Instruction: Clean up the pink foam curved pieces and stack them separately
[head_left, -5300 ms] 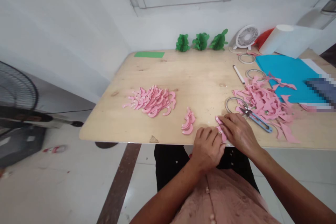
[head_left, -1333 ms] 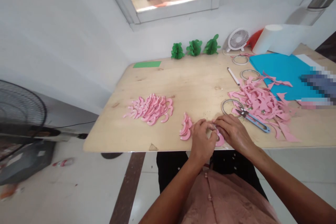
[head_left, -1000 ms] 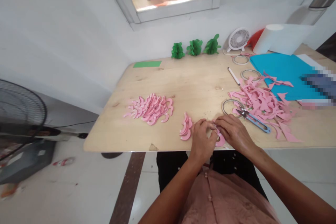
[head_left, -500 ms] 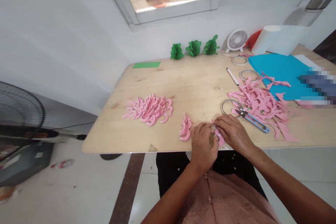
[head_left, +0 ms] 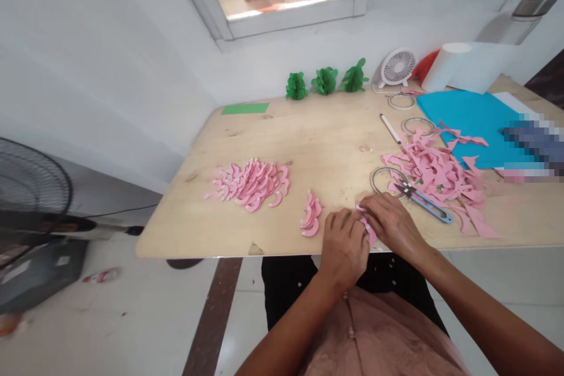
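Note:
My left hand [head_left: 344, 244] and my right hand [head_left: 391, 222] meet at the near edge of the wooden table [head_left: 308, 141]. Both are closed on a small pink paper piece [head_left: 368, 231] that shows between them; most of it is hidden by the fingers. A short stack of pink crescents [head_left: 311, 214] lies just left of my left hand. A bigger heap of pink crescents [head_left: 249, 184] lies further left.
Blue-handled snips [head_left: 423, 202] and a wire ring [head_left: 388, 179] lie right of my right hand, beside pink paper scraps [head_left: 436, 173]. Blue paper [head_left: 471, 123], a white pen [head_left: 390, 128], a small white fan [head_left: 398, 67], green paper ornaments [head_left: 325, 80] and a green sheet [head_left: 245, 108] sit further back. A floor fan [head_left: 30, 188] stands left.
My hands stayed at the table's near edge. My left hand slid slightly toward me over the pink piece, which shows less now. The view shifted a little.

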`<state>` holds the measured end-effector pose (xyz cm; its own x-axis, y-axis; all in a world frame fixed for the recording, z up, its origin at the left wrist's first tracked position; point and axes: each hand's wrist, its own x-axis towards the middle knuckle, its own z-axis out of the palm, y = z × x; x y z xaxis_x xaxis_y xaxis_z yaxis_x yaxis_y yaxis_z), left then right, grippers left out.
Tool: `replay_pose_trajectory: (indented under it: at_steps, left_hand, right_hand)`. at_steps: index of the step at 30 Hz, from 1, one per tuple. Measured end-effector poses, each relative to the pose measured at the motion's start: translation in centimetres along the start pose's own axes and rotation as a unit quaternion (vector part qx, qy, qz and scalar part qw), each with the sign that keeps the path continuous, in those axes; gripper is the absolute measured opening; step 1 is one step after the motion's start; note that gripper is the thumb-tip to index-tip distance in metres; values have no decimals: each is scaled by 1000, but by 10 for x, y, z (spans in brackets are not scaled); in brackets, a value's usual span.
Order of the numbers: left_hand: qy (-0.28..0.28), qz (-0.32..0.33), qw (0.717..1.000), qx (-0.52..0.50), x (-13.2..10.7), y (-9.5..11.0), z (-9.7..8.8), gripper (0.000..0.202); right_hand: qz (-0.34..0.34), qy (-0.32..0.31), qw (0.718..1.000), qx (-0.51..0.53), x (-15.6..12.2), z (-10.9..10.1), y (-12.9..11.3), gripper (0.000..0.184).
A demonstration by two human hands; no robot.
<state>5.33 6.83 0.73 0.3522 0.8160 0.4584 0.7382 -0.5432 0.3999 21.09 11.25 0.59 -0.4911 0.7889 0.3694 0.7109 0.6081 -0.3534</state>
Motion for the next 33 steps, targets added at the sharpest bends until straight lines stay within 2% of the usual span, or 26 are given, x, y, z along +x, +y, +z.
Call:
replay_pose_trajectory:
  at_steps: [12, 22, 33]
  left_hand:
    - [-19, 30, 998, 50, -1, -1, 3, 7]
    - [-14, 37, 998, 46, -3, -3, 3, 10]
    - [-13, 38, 998, 52, -3, -3, 3, 14]
  right_hand:
    - [6, 10, 1000, 13, 2, -1, -1, 16]
    - [49, 20, 998, -41, 11, -1, -12, 18]
    - [42, 38, 998, -27, 5, -1, -15, 20]
